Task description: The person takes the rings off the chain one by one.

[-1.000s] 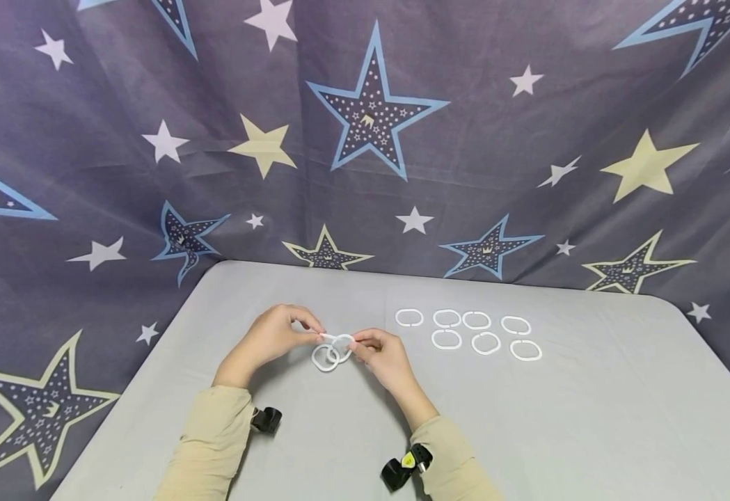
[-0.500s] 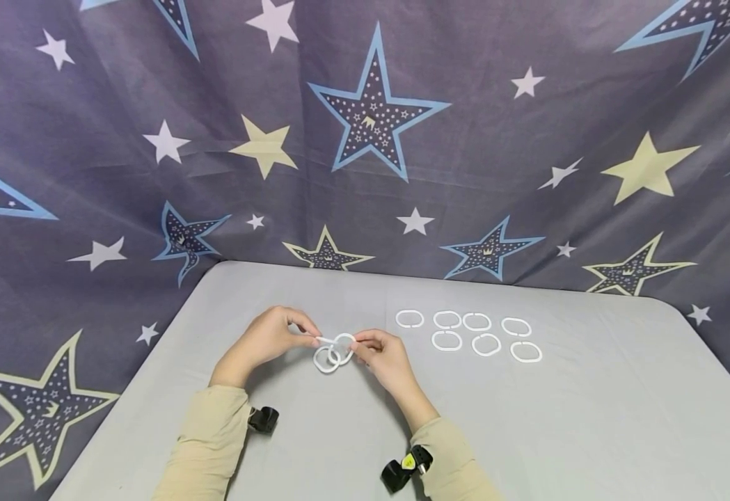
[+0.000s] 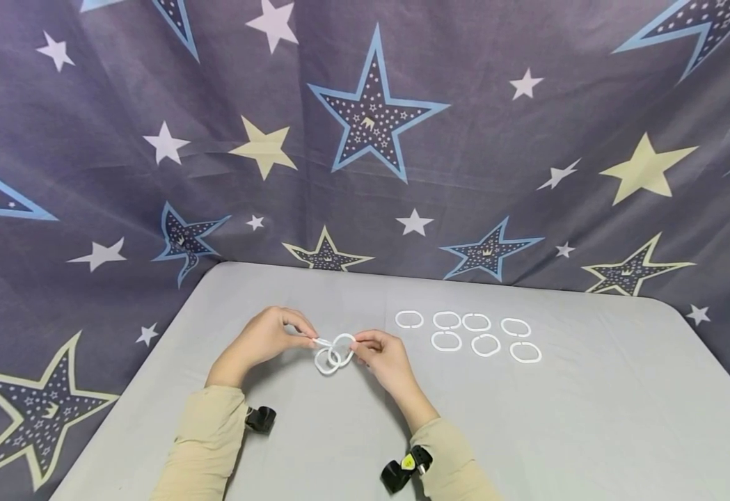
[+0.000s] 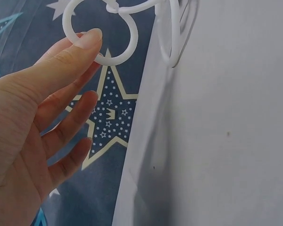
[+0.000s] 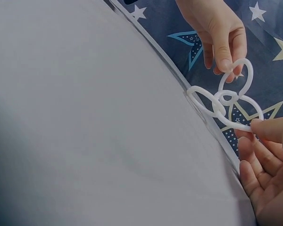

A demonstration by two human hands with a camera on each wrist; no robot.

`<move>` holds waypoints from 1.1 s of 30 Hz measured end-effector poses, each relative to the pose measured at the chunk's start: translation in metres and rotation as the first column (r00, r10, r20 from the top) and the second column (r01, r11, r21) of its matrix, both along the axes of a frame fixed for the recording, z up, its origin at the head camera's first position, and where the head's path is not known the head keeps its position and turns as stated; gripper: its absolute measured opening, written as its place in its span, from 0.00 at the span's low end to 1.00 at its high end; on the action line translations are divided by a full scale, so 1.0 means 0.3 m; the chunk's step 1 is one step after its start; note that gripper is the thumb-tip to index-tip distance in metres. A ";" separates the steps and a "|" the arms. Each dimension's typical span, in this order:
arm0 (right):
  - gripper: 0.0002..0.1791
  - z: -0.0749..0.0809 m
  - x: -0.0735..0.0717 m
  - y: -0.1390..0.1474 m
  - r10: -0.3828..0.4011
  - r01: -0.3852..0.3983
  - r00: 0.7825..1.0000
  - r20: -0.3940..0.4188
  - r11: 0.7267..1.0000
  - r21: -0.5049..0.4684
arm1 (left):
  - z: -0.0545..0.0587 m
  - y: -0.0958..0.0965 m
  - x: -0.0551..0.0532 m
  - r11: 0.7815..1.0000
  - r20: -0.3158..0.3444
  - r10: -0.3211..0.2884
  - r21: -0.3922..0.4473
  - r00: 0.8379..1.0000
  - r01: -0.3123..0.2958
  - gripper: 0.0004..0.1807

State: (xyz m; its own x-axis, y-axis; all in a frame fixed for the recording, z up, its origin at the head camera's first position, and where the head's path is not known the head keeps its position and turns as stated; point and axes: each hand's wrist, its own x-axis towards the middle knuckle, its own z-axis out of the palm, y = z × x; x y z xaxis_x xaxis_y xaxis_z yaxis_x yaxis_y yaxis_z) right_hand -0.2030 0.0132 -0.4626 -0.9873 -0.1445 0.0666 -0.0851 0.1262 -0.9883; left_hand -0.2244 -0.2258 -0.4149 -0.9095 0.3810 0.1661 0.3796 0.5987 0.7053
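My left hand (image 3: 269, 341) pinches a white plastic ring (image 4: 117, 61) between thumb and index finger, its other fingers loosely bent below. With thumb and fingers, my right hand (image 3: 388, 360) pinches a second white ring (image 3: 343, 336) by its right side. The two rings meet between the hands and look linked in the right wrist view. A third white ring (image 3: 325, 373) hangs from the right-hand ring, lower and to the left. All three are held above the grey table. In the right wrist view the rings overlap where they join.
Several white oval rings with small gaps, such as this left one (image 3: 410, 311), lie in two rough rows on the grey table (image 3: 577, 417), right of the hands. A star-patterned cloth (image 3: 465, 174) hangs behind the table. Black wrist cameras (image 3: 261, 420) sit at both sleeves.
My left hand has shifted slightly left, drawing its ring away from the right-hand ring. The hanging ring has moved a little right and down. My right hand has barely moved.
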 end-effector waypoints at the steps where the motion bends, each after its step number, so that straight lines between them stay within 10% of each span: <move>1: 0.09 0.000 0.000 0.000 0.000 0.000 1.000 0.000 1.000 0.000 | 0.001 -0.001 0.000 1.000 0.000 0.004 0.000 1.000 -0.004 0.06; 33: 0.08 0.000 0.004 0.000 -0.013 0.013 1.000 0.001 1.000 0.006 | 0.022 0.019 0.016 0.960 -0.067 0.231 -0.145 0.971 -0.239 0.10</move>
State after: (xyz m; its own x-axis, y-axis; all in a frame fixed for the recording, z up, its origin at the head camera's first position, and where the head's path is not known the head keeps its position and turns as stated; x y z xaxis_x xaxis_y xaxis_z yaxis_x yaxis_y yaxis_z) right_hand -0.2018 0.0132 -0.4626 -0.9891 -0.1323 0.0646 -0.0823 0.1331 -0.9877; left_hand -0.2196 -0.2202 -0.4083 -0.9686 0.1815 0.1699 0.2473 0.7735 0.5835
